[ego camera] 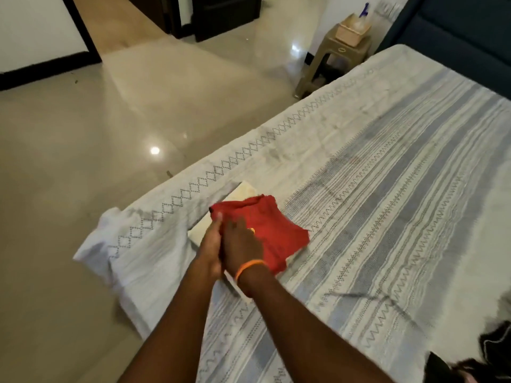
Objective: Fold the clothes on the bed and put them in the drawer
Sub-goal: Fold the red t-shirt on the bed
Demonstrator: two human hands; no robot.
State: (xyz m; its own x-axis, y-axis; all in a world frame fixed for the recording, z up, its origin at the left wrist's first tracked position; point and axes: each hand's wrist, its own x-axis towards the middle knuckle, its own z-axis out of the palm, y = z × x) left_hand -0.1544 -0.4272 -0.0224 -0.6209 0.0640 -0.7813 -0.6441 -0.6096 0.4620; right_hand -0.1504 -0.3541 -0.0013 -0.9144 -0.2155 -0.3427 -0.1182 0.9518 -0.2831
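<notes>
Glossy beige tile floor (116, 111), brown plastic stool (329, 59) with basket (351, 31) beside bed. Bed (387, 189) under grey-striped white sheet. Red garment (273, 228) lies on folded white cloth (243, 193) near bed edge. Left hand (211, 244) pinches garment's edge; right hand (240, 241), orange wristband (249, 266), presses flat on it, hands touching. Dark clothes (484, 355) at lower right

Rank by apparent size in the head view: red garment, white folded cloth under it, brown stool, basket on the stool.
1. Red garment
2. Brown stool
3. Basket
White folded cloth: mostly covered, unrankable.
</notes>
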